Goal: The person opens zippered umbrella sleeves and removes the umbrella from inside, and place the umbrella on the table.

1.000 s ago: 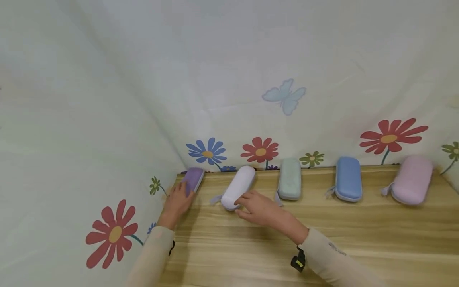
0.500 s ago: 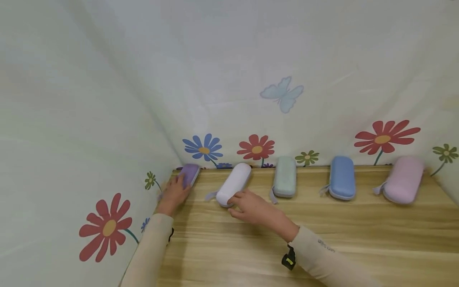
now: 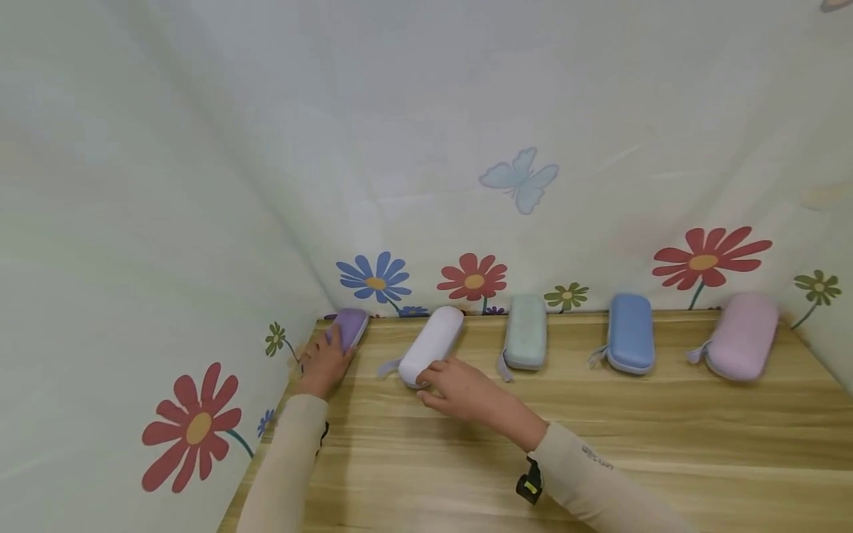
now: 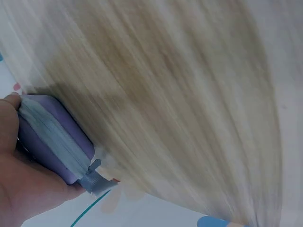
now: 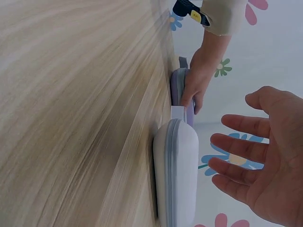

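My left hand (image 3: 323, 366) grips a purple zip case (image 3: 351, 329) at the far left corner of the table. In the left wrist view the purple case (image 4: 73, 125) sits against the palm, its grey zip band facing the camera; part of it is covered by fingers. My right hand (image 3: 466, 392) hovers by the near end of a white zip case (image 3: 433, 344), which lies slanted on the table. From the right wrist view, the fingers of that right hand (image 5: 279, 165) are spread and apart from the white case (image 5: 187, 175).
To the right in the same row lie a pale green case (image 3: 526, 333), a blue case (image 3: 631, 333) and a pink case (image 3: 743, 337). The wood-grain table (image 3: 426, 459) meets a white flower-printed curtain (image 3: 400, 185) at the back and left.
The head view has shifted slightly, so everything appears a little further left. My left hand stays on the purple case and my right hand stays by the white case.
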### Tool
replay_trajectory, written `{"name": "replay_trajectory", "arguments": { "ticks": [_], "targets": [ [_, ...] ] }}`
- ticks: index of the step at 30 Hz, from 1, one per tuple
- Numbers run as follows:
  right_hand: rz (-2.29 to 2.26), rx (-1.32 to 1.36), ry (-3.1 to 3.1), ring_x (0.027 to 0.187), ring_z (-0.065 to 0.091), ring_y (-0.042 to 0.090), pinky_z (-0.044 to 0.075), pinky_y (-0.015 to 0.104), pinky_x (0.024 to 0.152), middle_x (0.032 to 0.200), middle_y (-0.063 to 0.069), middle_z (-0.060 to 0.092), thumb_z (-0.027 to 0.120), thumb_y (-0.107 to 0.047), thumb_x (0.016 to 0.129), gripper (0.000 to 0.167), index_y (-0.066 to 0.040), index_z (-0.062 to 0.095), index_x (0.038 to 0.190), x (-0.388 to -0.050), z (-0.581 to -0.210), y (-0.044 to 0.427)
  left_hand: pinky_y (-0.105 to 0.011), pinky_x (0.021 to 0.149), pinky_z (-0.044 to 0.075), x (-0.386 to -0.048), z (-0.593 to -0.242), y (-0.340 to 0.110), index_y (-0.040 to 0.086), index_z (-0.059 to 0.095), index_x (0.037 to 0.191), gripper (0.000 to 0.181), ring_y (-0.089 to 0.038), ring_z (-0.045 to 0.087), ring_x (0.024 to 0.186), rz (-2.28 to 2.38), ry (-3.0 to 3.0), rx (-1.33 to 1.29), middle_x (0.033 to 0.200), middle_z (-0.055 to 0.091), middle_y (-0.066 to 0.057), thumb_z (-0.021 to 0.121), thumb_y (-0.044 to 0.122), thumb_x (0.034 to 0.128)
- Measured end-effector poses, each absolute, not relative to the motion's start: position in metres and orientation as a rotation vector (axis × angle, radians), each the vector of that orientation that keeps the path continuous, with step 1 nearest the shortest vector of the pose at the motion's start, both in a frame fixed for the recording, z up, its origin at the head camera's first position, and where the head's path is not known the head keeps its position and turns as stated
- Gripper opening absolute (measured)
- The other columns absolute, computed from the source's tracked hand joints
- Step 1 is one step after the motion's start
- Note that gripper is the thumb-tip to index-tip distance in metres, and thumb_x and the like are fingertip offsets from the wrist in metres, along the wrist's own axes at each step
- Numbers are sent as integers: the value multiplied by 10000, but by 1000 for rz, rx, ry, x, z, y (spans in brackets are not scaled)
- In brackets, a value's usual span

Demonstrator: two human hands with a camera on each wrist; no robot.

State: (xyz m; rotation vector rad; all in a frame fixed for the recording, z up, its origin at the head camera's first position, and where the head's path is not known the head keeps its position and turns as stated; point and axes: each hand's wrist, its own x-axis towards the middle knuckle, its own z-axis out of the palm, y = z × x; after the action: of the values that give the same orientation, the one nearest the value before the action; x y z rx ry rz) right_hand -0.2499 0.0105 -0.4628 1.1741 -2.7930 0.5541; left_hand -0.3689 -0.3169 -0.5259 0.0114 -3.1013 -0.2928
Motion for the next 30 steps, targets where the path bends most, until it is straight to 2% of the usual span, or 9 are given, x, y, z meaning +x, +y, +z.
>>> {"name": "replay_trajectory", "arguments": {
  "ticks": [10, 15, 23, 30],
  "targets": [
    [595, 1177, -2790, 1094, 611, 254, 492, 412, 977, 1151, 51, 691, 602, -285, 1033, 271, -91, 727, 1173, -245, -460, 15, -726, 1087, 260, -346, -525, -319, 23, 119, 1626, 769, -621, 303, 1365, -217, -3119, -110, 1569, 208, -378, 455, 436, 1071],
    [623, 1151, -2792, 1119, 608, 275, 485, 434, 990, 1167, 58, 692, 593, -277, 1034, 274, -85, 719, 1183, -244, -463, 24, -732, 1031, 329, -329, -528, -320, 10, 174, 1614, 767, -615, 371, 1325, -188, -3088, -191, 1549, 255, -378, 502, 425, 1058],
    [655, 1112, -2838, 1152, 611, 306, 482, 464, 1005, 1188, 70, 681, 561, -304, 1052, 306, -108, 716, 1226, -243, -466, 35, -744, 1008, 334, -302, -535, -332, 32, 179, 1616, 758, -597, 364, 1330, -178, -3071, -321, 1554, 260, -347, 505, 427, 1058],
    [678, 1144, -2827, 1133, 619, 326, 469, 489, 1013, 1203, 100, 687, 565, -266, 1050, 309, -59, 710, 1228, -242, -461, 39, -752, 974, 359, -291, -537, -344, 58, 215, 1614, 767, -572, 413, 1307, -145, -3036, -555, 1548, 311, -317, 525, 466, 1044]
  ]
}}
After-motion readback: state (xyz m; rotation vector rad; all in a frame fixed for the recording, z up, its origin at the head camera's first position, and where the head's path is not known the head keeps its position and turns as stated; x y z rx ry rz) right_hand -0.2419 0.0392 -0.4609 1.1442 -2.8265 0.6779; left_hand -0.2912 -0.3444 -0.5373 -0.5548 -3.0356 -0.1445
